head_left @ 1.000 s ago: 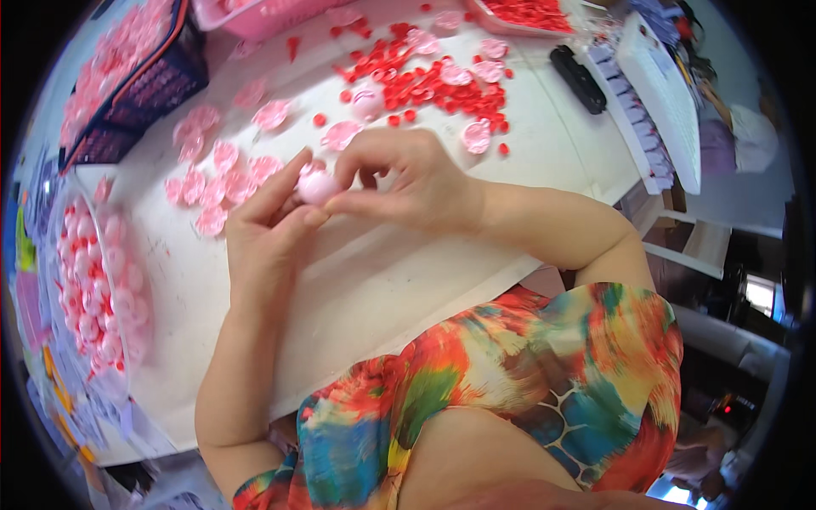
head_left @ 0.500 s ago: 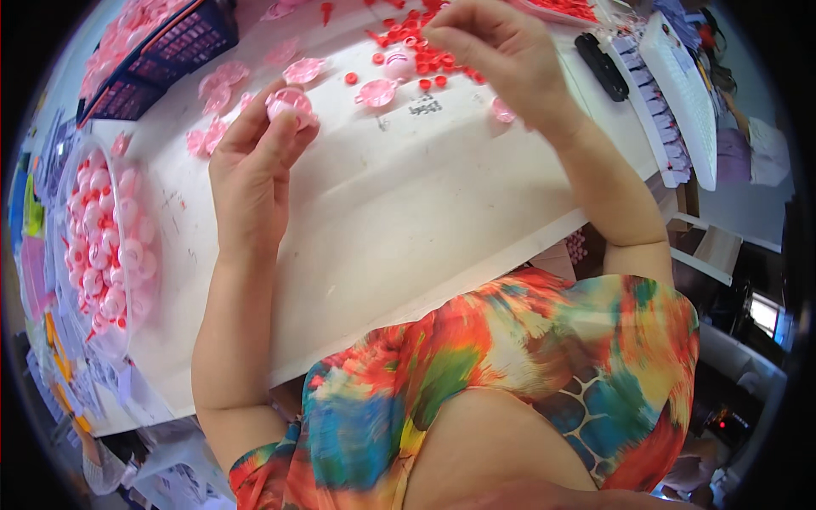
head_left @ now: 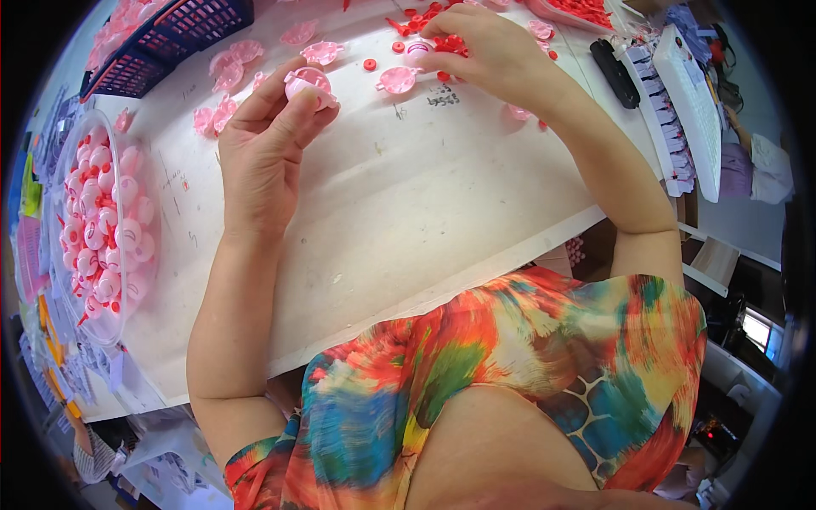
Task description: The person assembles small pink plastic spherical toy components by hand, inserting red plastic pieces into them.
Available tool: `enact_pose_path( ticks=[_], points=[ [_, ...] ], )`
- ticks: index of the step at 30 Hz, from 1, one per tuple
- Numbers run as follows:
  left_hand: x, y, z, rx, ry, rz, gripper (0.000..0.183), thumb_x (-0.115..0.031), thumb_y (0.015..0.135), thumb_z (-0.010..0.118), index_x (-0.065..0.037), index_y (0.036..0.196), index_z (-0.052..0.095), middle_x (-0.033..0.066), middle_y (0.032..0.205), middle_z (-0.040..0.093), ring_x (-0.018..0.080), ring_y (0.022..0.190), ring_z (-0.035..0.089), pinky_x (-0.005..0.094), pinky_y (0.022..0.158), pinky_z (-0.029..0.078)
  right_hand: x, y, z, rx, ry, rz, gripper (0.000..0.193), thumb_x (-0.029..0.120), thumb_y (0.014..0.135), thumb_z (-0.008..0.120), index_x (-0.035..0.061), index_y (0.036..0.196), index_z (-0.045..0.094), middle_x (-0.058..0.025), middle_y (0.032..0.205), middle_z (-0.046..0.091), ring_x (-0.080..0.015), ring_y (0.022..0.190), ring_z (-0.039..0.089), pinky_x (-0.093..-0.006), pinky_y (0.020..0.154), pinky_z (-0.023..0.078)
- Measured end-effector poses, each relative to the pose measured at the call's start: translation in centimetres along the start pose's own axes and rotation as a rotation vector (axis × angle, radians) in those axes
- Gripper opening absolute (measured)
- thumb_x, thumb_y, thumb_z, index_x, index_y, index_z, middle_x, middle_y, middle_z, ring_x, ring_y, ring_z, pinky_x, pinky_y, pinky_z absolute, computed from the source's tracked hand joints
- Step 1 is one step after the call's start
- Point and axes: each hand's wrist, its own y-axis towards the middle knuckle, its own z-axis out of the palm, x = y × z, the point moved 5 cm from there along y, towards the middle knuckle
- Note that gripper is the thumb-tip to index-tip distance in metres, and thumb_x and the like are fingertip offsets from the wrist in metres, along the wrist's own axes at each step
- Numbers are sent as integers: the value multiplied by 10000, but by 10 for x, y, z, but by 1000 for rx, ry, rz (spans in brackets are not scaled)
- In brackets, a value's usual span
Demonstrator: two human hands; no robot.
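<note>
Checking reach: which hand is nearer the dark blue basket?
Left. The left hand is right of the basket, holding a pink piece; the right hand is much farther right, at the red pieces.

White table (head_left: 374, 221) with small dark marks on its surface; near its far right part, a black oblong case (head_left: 614, 74), beside a row of pale folded packets (head_left: 661, 119) and a long white panel (head_left: 693, 110). Right margin: a seated person in a white and lavender garment (head_left: 767, 167), with a small bright rectangle (head_left: 756, 328) and a red light (head_left: 711, 434) lower down. Left margin: yellow strips (head_left: 53, 374) and, below them, another person's striped sleeve (head_left: 93, 461), curved by the lens.
</note>
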Motion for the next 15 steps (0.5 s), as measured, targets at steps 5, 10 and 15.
enact_pose_path(
  ticks=[5, 10, 15],
  points=[
    [3, 1, -1, -13, -5, -16, 346, -68, 779, 598, 32, 1099, 515, 80, 949, 580, 151, 823, 577, 306, 801, 484, -3, 5, 8, 58, 4, -30, 235, 193, 758, 597, 11, 904, 569, -143, 961, 534, -266, 922, 507, -332, 792, 407],
    [4, 1, -2, -17, 1, -19, 348, -66, 778, 597, 31, 1102, 513, 86, 962, 575, 154, 825, 579, 310, 799, 486, 24, -8, 0, -80, -20, -243, 179, 132, 763, 603, 27, 906, 578, -91, 844, 565, -201, 802, 549, -278, 717, 433],
    [3, -1, 3, -1, 1, -28, 355, -75, 779, 598, 33, 1106, 508, 90, 971, 572, 153, 827, 580, 302, 791, 489, 16, -10, 28, -134, -101, -367, 175, 145, 767, 611, 64, 920, 590, -56, 740, 569, -183, 702, 560, -263, 666, 436]
  ],
)
